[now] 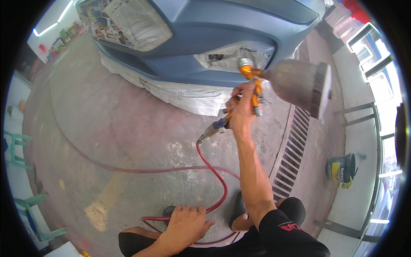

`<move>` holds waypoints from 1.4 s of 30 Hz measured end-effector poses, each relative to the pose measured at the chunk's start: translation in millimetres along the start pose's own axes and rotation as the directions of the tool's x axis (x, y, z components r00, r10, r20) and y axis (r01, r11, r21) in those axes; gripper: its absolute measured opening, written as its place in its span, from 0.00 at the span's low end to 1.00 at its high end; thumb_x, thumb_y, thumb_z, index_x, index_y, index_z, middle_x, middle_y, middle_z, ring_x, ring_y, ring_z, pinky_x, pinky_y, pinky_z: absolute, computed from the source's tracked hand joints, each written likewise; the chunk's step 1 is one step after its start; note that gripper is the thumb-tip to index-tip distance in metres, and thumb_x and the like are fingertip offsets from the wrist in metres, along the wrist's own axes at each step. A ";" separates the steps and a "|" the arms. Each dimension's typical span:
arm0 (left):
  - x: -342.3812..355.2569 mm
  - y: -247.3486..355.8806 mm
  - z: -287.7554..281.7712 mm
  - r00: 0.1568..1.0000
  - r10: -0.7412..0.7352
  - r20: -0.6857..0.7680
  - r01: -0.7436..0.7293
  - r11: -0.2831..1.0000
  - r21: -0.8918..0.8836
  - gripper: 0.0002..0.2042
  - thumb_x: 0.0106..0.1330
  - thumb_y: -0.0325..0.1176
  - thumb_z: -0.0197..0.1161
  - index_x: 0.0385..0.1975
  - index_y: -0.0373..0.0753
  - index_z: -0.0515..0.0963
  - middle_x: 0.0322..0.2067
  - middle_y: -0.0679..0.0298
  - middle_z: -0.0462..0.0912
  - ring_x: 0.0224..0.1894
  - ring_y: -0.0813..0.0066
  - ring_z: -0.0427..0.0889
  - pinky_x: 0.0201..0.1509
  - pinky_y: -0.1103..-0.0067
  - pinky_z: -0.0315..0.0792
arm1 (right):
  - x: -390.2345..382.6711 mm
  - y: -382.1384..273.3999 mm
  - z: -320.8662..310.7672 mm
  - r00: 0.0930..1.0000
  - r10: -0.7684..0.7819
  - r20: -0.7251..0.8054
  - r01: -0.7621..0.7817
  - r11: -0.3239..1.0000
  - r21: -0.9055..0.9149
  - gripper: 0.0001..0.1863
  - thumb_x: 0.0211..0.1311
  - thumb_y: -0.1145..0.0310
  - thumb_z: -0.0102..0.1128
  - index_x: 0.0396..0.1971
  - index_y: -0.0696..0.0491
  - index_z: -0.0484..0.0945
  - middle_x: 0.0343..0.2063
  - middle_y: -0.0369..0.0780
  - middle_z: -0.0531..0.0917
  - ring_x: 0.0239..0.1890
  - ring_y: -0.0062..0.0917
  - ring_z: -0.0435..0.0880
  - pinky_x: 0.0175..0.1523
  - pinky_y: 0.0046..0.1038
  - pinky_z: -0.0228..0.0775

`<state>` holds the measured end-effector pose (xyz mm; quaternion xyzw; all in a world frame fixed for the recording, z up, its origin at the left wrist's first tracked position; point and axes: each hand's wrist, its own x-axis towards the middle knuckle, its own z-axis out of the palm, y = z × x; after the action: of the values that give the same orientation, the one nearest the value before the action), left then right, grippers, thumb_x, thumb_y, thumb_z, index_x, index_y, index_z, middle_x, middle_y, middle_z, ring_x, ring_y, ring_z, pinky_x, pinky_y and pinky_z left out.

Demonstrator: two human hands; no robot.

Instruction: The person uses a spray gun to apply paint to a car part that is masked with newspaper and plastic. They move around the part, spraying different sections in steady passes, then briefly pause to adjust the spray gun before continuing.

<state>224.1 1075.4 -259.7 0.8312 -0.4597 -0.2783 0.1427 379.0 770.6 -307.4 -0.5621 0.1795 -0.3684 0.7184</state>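
Observation:
My right hand (243, 107) is wrapped around the handle of an orange spray gun (257, 88), held up in front of a blue-grey car bumper (184, 64). A cloudy paint cup (295, 81) with a light lid juts out to the right of the gun. From the handle's fitting a red air hose (222, 188) curves down toward my lap. Low in front of my knees, my left hand (186, 225) is curled over that hose, fingertips hidden and thumb pointing right. Masking paper (132, 23) covers a lamp area, and more paper hangs below the bumper.
The hose also runs across the stained concrete floor (128, 141) to the left. A metal drain grate (289, 162) lies to the right. A dark bucket (341, 168) stands by the right wall. Green plastic stools (36, 216) are at the left edge.

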 end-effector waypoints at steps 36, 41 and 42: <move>15.7 2.6 8.9 0.986 0.164 0.009 -0.164 0.986 0.023 0.20 0.74 0.50 0.73 0.40 0.35 0.86 0.32 0.55 0.91 0.40 0.55 0.92 0.46 0.59 0.81 | 38.7 -30.0 -44.0 0.901 -0.395 -0.179 0.206 0.752 -0.626 0.24 0.84 0.49 0.66 0.49 0.59 0.85 0.34 0.43 0.86 0.38 0.33 0.85 0.45 0.40 0.74; 17.7 14.2 6.5 0.974 0.224 0.019 -0.224 0.975 0.002 0.18 0.75 0.48 0.73 0.39 0.36 0.85 0.32 0.54 0.91 0.41 0.53 0.91 0.48 0.60 0.80 | 41.4 -23.6 -40.5 0.910 -0.413 0.008 0.205 0.434 -0.877 0.25 0.79 0.50 0.71 0.47 0.61 0.81 0.43 0.57 0.89 0.45 0.57 0.89 0.50 0.53 0.78; 18.2 16.4 4.9 0.975 0.221 0.027 -0.221 0.975 -0.004 0.18 0.76 0.48 0.72 0.40 0.36 0.85 0.33 0.53 0.91 0.42 0.52 0.91 0.50 0.60 0.81 | 41.5 -20.8 -40.5 0.900 -0.434 0.043 0.239 0.410 -0.880 0.25 0.79 0.50 0.71 0.46 0.61 0.80 0.44 0.57 0.89 0.46 0.58 0.89 0.50 0.54 0.78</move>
<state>217.6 1051.4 -261.5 0.7709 -0.5511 -0.2723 0.1669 372.5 710.9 -293.7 -0.8319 0.2914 -0.4158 0.2242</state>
